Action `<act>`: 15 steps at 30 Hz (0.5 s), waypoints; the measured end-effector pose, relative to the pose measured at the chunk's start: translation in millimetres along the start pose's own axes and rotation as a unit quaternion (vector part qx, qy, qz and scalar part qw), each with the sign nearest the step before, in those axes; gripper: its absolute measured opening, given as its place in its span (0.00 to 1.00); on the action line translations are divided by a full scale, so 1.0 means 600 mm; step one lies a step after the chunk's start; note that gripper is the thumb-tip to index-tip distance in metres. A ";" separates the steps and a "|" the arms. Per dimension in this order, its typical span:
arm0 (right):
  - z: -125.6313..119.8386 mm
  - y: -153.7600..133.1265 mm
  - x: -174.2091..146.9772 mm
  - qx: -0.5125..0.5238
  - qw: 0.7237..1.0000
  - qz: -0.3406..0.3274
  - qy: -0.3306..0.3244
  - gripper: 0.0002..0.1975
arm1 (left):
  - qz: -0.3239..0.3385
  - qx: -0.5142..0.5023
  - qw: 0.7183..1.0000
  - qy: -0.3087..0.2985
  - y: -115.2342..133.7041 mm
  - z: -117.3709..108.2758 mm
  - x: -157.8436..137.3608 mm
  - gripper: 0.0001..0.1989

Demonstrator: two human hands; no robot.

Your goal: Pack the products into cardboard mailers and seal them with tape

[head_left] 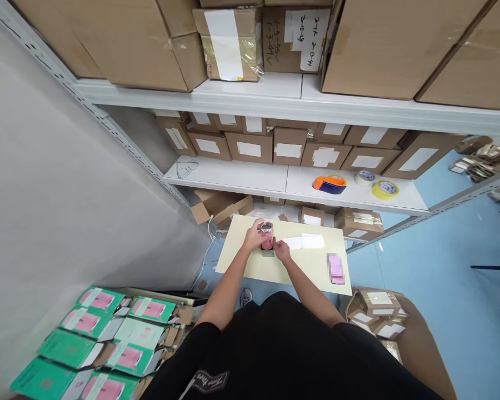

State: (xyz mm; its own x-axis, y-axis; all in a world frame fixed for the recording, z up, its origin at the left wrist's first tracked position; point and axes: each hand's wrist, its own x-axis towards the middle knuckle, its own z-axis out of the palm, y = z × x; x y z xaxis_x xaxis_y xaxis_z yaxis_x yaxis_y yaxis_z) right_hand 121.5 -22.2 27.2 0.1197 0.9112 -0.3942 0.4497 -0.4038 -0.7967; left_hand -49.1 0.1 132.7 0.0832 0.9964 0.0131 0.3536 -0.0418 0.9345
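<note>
Over the cream tabletop [312, 276], my left hand [254, 236] is wrapped round a small pink item with a shiny round silver top [267, 240]. Its exact kind is too small to make out. My right hand [281, 250] is at the item's right side with fingers curled in; anything between them is hidden. A flat greyish piece [268, 253] shows just below the pink item. Beside my right hand lie white paper strips [304, 242]. Farther right on the table is a pink phone-shaped object [335, 269], its face blurred out.
Shelves ahead hold cardboard boxes [249, 147]. An orange tape dispenser [330, 184] and tape rolls [385, 189] sit on the middle shelf. Several green boxes [69, 347] are stacked at lower left. At lower right, a large carton [420, 339] holds small packed boxes.
</note>
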 end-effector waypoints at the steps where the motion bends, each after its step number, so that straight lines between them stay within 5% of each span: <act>1: 0.004 0.002 0.000 -0.003 1.000 0.007 0.008 0.07 | 0.002 0.005 1.000 -0.008 -0.009 0.000 -0.003 0.35; 15: 0.025 0.011 -0.014 0.041 0.993 0.047 0.103 0.14 | 0.068 0.200 0.970 -0.120 -0.063 0.004 0.008 0.31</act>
State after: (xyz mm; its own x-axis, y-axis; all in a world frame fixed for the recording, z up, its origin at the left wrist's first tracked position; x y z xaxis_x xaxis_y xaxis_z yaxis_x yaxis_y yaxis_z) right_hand 109.8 -33.9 18.5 0.3395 0.8634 -0.3732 0.3558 -0.4851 -0.7988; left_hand -60.0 6.4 96.8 0.3510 0.9364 -0.0019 0.6535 -0.2435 0.7167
